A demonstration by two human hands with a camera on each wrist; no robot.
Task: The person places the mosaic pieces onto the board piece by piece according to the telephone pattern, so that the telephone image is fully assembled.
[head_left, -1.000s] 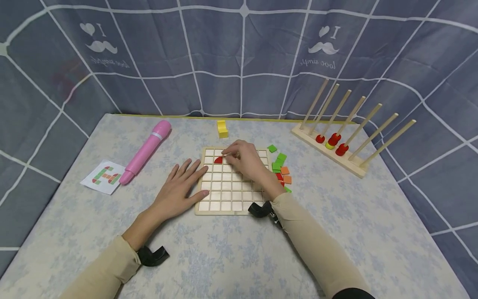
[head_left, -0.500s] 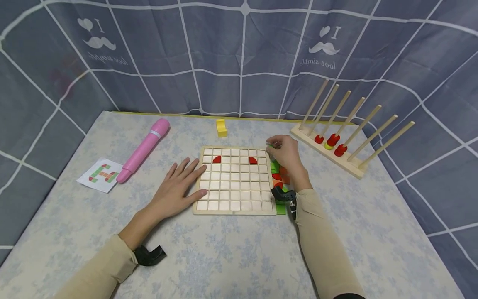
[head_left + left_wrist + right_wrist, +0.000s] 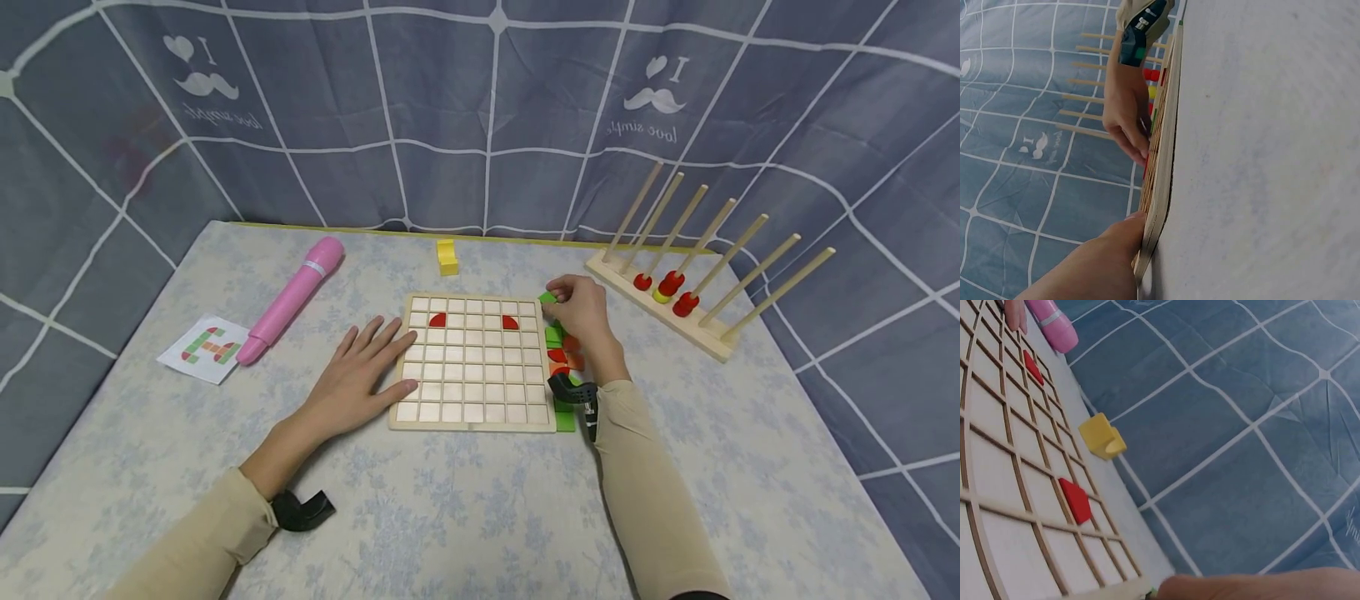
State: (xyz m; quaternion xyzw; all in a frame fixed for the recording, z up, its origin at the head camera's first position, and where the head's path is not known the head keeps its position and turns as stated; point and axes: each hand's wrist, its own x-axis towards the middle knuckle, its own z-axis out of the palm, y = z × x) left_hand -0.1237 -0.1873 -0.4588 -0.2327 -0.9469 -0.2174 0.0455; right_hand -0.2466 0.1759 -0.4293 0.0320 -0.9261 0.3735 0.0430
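My left hand [image 3: 360, 379] lies flat with spread fingers at the left edge of a wooden grid board [image 3: 472, 427]; its thumb reaches onto the frame. Two red quarter-circle tiles sit in the board's second row from the back, one on the left [image 3: 438, 320] and one on the right [image 3: 510, 322]. Just off the board's back right corner, my right hand [image 3: 585, 310] pinches a green tile [image 3: 547, 297] between thumb and forefinger. A sliver of that green shows at the thumb in the right wrist view. Below the hand are more green, orange and red tiles [image 3: 556, 356], partly hidden by the wrist.
A pattern card [image 3: 202, 350] with a coloured figure lies at the left, beside a pink microphone-shaped tube [image 3: 292, 300]. Behind the board stands a yellow block [image 3: 447, 257]. At the back right is a wooden peg rack [image 3: 660, 308] with red and yellow beads.
My right hand has moved from the board's back rows to the tiles on its right, leaving a second red quarter-circle tile in the grid. My left hand has stayed at the board's edge.
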